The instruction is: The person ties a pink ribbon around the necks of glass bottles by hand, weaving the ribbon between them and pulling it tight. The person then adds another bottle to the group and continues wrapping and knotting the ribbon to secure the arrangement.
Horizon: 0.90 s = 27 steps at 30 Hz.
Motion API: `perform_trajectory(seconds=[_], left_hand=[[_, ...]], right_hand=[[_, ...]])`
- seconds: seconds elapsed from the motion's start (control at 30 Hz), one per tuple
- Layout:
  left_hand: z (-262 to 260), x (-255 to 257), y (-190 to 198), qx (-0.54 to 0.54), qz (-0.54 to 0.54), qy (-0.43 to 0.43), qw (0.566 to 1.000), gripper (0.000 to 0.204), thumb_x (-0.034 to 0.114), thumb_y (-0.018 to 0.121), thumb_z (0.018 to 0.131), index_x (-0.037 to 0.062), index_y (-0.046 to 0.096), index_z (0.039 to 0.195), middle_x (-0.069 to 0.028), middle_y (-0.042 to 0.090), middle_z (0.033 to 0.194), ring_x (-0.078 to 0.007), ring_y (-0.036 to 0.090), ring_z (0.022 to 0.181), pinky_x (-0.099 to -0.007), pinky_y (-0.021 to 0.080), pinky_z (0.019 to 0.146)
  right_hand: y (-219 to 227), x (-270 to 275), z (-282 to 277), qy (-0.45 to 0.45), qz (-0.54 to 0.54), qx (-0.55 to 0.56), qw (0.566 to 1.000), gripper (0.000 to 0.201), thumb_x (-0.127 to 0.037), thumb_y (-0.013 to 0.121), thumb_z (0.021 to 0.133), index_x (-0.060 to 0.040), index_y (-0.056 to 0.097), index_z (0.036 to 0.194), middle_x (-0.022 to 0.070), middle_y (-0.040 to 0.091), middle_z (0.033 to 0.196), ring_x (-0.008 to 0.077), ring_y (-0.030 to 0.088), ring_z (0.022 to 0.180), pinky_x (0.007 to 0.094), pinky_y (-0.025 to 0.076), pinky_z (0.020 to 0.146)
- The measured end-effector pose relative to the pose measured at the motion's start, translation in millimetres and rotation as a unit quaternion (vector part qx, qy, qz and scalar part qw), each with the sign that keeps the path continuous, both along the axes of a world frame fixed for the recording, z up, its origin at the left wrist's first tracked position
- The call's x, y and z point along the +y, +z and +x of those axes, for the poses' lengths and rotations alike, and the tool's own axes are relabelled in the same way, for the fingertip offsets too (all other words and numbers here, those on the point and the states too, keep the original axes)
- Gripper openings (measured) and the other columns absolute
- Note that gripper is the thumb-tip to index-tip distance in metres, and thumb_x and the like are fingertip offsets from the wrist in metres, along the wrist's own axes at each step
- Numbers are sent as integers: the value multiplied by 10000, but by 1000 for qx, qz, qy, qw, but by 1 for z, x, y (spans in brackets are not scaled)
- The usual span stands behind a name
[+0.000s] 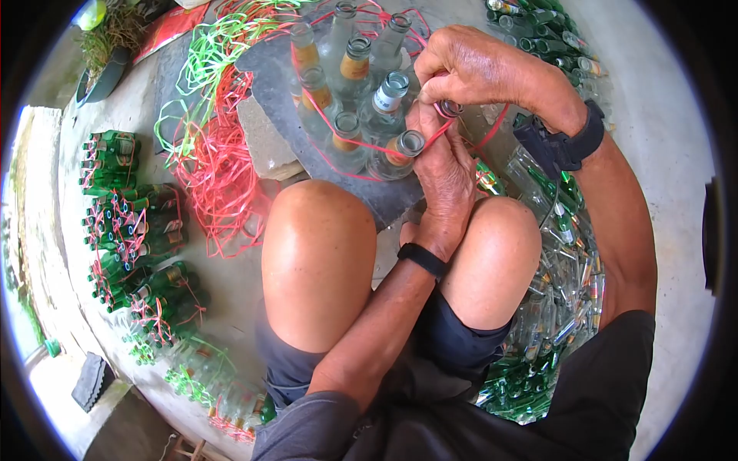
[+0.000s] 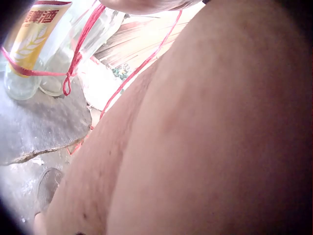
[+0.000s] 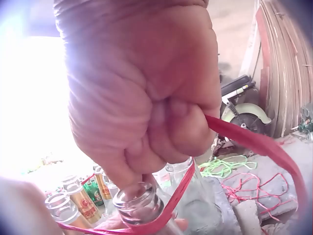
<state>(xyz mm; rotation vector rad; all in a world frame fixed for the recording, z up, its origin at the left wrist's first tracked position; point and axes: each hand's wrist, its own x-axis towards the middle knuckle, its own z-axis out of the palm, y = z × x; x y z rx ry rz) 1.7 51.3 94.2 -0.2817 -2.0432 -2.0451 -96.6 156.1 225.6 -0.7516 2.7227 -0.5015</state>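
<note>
Clear glass bottles (image 1: 357,69) stand grouped on a dark slab (image 1: 269,69), with red strap (image 1: 346,140) running round them. My left hand (image 1: 444,169) grips the outer bottle at the group's right side, its fingers partly hidden behind the neck. Above that neck, my right hand (image 1: 480,69) is curled round the strap. The right wrist view shows the strap (image 3: 259,142) coming out of the curled right hand (image 3: 146,93) and passing round the bottle neck (image 3: 139,205). In the left wrist view, strap (image 2: 49,73) crosses a yellow-labelled bottle (image 2: 32,41); the left fingers are out of view.
Red strap (image 1: 223,169) and green strap (image 1: 204,58) lie in a loose heap left of the slab, beside a stone block (image 1: 265,138). Bundled green bottles (image 1: 115,161) stand farther left. Many loose bottles (image 1: 553,300) lie at the right. A potted plant (image 1: 100,46) is at the upper left.
</note>
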Motion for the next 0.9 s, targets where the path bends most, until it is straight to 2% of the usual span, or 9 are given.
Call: perform_trajectory(seconds=[0.13, 0.23, 0.43, 0.53, 0.6, 0.63, 0.8, 0.87, 0.9], left_hand=[[1, 0, 1, 16, 3, 7, 1000, 341, 88, 525, 1080, -38, 498, 1396, -221, 580, 1242, -366, 564, 1169, -432, 459, 1016], [3, -1, 1, -2, 14, -4, 1000, 306, 78, 533, 1076, -38, 519, 1359, -219, 587, 1230, -358, 568, 1151, -432, 462, 1007], [0, -1, 0, 20, 8, 0, 1000, 252, 87, 536, 1075, -27, 555, 1299, -199, 597, 1214, -352, 563, 1140, -430, 467, 992], [-1, 0, -1, 26, 0, 3, 1000, 249, 96, 535, 1075, -26, 562, 1290, -191, 602, 1210, -357, 560, 1145, -434, 467, 994], [0, 0, -1, 21, -1, 4, 1000, 248, 99, 535, 1074, -28, 564, 1286, -188, 604, 1208, -359, 558, 1147, -437, 467, 996], [1, 0, -1, 23, 1, 5, 1000, 256, 99, 536, 1073, -29, 562, 1294, -192, 607, 1222, -362, 558, 1160, -437, 466, 1005], [2, -1, -4, 50, -24, 21, 998, 312, 100, 535, 1074, -51, 540, 1347, -227, 606, 1276, -383, 569, 1208, -440, 462, 1039], [3, -4, -3, 42, -48, 0, 998, 421, 94, 544, 1082, -68, 434, 1454, -305, 526, 1399, -474, 512, 1328, -493, 445, 1091], [3, -5, -2, 46, -48, -1, 998, 421, 94, 544, 1082, -68, 434, 1454, -305, 526, 1399, -474, 512, 1328, -493, 445, 1091]], right_hand=[[-3, 4, 8, -36, -21, 59, 997, 191, -182, 758, 762, -6, 694, 723, 202, 620, 647, 361, 636, 629, 458, 475, 606], [0, 8, 15, -59, 21, 71, 996, 203, -202, 766, 774, -15, 701, 728, 198, 632, 669, 376, 645, 667, 463, 482, 630], [-21, 15, 39, -157, -46, 99, 982, 201, -212, 750, 831, -27, 681, 791, 183, 660, 735, 385, 642, 690, 461, 492, 642], [-30, 10, 54, -196, -100, 174, 960, 186, -206, 744, 856, -38, 668, 874, 169, 665, 750, 367, 647, 679, 442, 501, 644], [-36, 10, 63, -266, -128, 156, 943, 163, -179, 733, 898, -39, 657, 930, 141, 647, 725, 289, 623, 632, 400, 501, 636], [-39, 11, 67, -267, -128, 157, 942, 163, -179, 733, 898, -39, 657, 930, 141, 647, 725, 289, 623, 632, 400, 501, 636], [-49, 15, 85, -308, -201, 94, 925, 125, -130, 667, 980, -17, 631, 941, 121, 585, 702, 175, 531, 644, 350, 480, 625], [-59, 20, 88, -291, -207, 101, 928, 129, -132, 646, 989, -14, 621, 944, 136, 583, 715, 197, 538, 653, 364, 484, 635], [-60, 20, 88, -274, -212, 107, 932, 134, -133, 625, 998, -11, 610, 947, 151, 581, 728, 219, 545, 662, 379, 488, 644]])
